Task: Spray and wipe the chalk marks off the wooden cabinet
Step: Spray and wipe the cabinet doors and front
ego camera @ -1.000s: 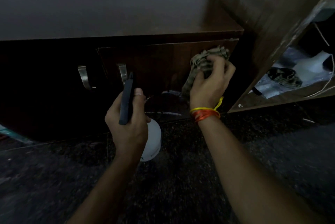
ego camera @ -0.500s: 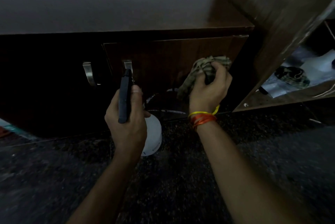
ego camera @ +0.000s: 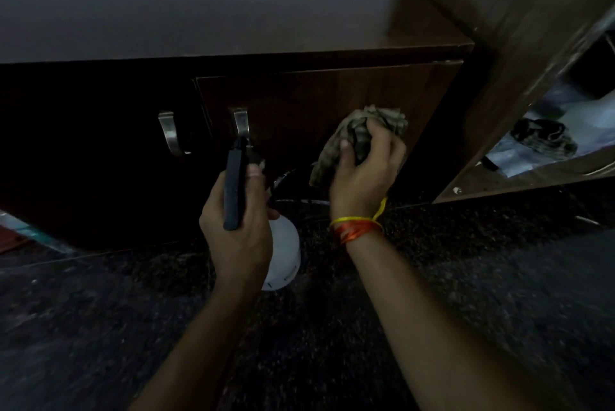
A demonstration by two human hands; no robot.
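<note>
A person's right hand (ego camera: 364, 174) presses a bunched, checked cloth (ego camera: 357, 141) against the right-hand door (ego camera: 319, 101) of a dark wooden cabinet (ego camera: 206, 11), fingers and thumb curled around the wad so that its upper folds stand out above the knuckles and a loose end hangs down to the left of the thumb. Faint white chalk marks (ego camera: 283, 177) show on the lower part of the door, just left of the cloth and near the bottom edge, between the two hands. The left hand (ego camera: 239, 231) grips a spray bottle (ego camera: 283, 251) at the neck, its black trigger head (ego camera: 234, 184) rising above the fist and pointing toward the door, its white body hanging below the hand over the speckled dark floor (ego camera: 466, 311). The bottle sits just left of and lower than the cloth hand, the two hands near each other but apart. Both forearms reach forward from the bottom of the view, the right wrist wound with orange and yellow thread (ego camera: 357, 227). Two metal handles (ego camera: 171, 133) sit at the doors' meeting edge, one directly above the spray head. At right stands an open wooden shelf unit (ego camera: 519, 44) with blurred items on its lower board
</note>
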